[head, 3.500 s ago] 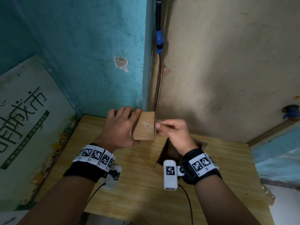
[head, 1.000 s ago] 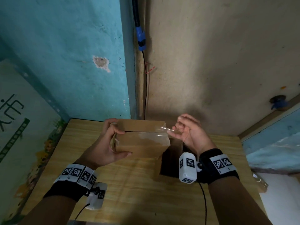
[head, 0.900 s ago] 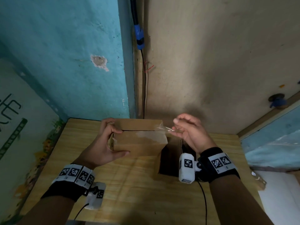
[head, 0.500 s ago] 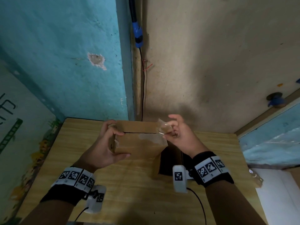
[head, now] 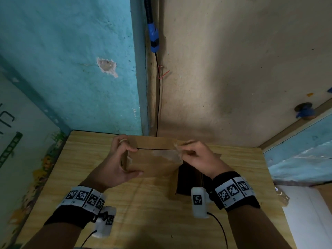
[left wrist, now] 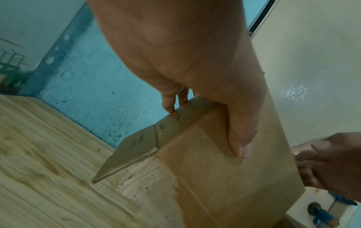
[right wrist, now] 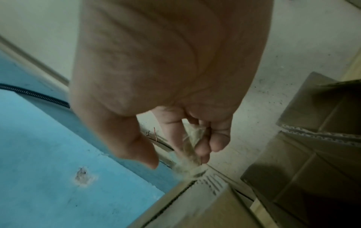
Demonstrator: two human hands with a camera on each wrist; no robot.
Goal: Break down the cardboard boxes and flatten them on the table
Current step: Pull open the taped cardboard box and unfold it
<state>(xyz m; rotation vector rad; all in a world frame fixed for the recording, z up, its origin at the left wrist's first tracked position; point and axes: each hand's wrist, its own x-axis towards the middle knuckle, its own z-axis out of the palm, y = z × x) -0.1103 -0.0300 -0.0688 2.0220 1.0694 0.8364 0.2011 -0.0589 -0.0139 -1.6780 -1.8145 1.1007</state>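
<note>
Two cardboard boxes [head: 154,159] [head: 188,180] (one open-topped), one table [head: 143,221], two hands [head: 115,162] [head: 201,159], one tape strip [right wrist: 190,155].

Bare light wooden tabletop [head: 143,212] is lying open across the lower middle of the head view, giving a hand free passage. Toward the upper middle, a closed brown cardboard box [head: 152,164] is blocking the way, sitting near the turquoise plaster wall [head: 71,69] and beige wall [head: 233,69] corner. Just right of it, an open dark-mouthed cardboard box [head: 186,178] is filling that side. A leaning printed white signboard [head: 21,141] is closing off the left edge.
</note>
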